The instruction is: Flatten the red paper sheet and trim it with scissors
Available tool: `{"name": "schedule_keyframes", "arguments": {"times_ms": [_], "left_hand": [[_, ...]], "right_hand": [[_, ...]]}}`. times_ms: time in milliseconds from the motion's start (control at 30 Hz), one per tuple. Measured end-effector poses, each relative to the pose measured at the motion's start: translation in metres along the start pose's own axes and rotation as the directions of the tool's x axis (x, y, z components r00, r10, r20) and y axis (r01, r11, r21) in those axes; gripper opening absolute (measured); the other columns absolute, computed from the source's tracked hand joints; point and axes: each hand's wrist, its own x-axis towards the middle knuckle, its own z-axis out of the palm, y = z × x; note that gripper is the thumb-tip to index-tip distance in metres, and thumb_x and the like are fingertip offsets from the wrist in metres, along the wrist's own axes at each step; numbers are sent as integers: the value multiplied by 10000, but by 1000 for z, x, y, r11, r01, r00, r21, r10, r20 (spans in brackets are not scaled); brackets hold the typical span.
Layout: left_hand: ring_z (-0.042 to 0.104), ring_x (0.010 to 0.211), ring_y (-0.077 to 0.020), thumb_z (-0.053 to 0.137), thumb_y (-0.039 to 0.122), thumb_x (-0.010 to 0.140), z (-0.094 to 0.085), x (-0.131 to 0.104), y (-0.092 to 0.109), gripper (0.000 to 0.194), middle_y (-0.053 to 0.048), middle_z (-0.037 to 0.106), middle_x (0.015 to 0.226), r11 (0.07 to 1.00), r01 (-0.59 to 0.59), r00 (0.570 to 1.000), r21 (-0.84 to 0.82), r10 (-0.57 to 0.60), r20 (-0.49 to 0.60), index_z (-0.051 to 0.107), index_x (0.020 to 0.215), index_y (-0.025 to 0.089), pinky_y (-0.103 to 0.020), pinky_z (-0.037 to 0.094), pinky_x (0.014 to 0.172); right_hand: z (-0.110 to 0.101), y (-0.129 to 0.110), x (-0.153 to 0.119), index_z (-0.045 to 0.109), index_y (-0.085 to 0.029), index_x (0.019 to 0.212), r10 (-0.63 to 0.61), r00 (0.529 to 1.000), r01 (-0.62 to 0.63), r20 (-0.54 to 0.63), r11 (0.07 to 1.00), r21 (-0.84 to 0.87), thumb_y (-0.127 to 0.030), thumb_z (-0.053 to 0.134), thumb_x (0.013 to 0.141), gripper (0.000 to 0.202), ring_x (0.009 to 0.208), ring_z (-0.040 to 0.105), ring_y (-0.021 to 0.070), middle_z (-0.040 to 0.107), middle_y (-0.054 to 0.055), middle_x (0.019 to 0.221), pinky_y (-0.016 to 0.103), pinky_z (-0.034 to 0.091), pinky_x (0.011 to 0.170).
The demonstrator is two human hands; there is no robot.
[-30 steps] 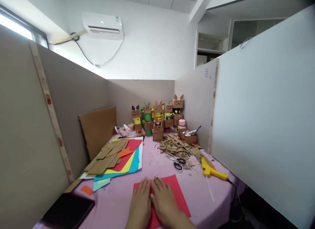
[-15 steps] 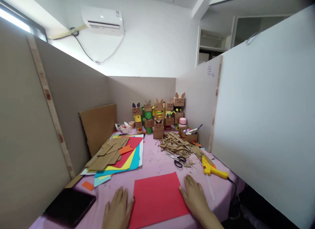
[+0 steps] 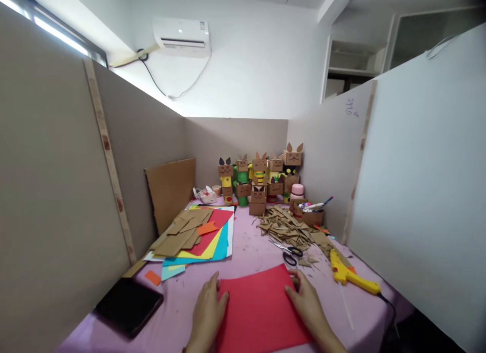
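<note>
A red sheet of paper (image 3: pixel 260 312) lies at the near edge of the pink-covered table, its far edge slightly raised. My left hand (image 3: pixel 208 307) holds its left edge, thumb on top and fingers bent at the side. At the right edge, my right hand (image 3: pixel 306 300) grips the sheet the same way, with the thumb on the red surface. Black-handled scissors (image 3: pixel 290 254) lie beyond the sheet, and a yellow glue gun (image 3: pixel 353 277) rests to the right of my right hand.
Coloured papers (image 3: pixel 224 241) under cardboard pieces (image 3: pixel 186 231) lie left, near a black tablet-like object (image 3: pixel 129 306). Cardboard scraps (image 3: pixel 283 224), a box of pens (image 3: pixel 309 216) and cardboard animal figures (image 3: pixel 258 199) stand or lie farther back. Grey partitions (image 3: pixel 235 140) enclose the table.
Both hands have gone from lying flat beside the sheet to curling around its side edges. The sheet's far edge has bent up a little. The camera view has turned left.
</note>
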Motion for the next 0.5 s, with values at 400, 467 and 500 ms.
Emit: {"name": "schedule_keyframes", "arguments": {"times_ms": [400, 467, 500], "left_hand": [[681, 742, -264, 614, 579, 689, -37, -44, 49, 492, -91, 733, 752, 655, 72, 993, -753, 20, 113, 659, 871, 124, -329, 527, 644], [677, 759, -246, 623, 535, 720, -43, -55, 62, 429, -65, 740, 791, 617, 29, 998, -786, 21, 53, 669, 899, 148, -308, 520, 657], [674, 776, -241, 634, 500, 732, -46, -61, 68, 388, -58, 742, 815, 598, 1, 1000, -802, 21, 17, 678, 906, 156, -300, 517, 671]], "right_hand": [[-31, -19, -5, 545, -212, 996, 108, 990, -135, 85, 658, 741, -390, 780, 586, 505, 911, 628, 243, 695, 52, 922, 361, 463, 816], [-32, -15, -6, 568, -196, 983, 145, 987, -68, -69, 768, 637, -451, 751, 592, 501, 1010, 573, 269, 656, 75, 1011, 367, 435, 858], [-32, -13, -7, 570, -190, 987, 156, 980, -54, -125, 811, 583, -481, 727, 604, 506, 1047, 547, 284, 631, 87, 1057, 373, 427, 864]]}}
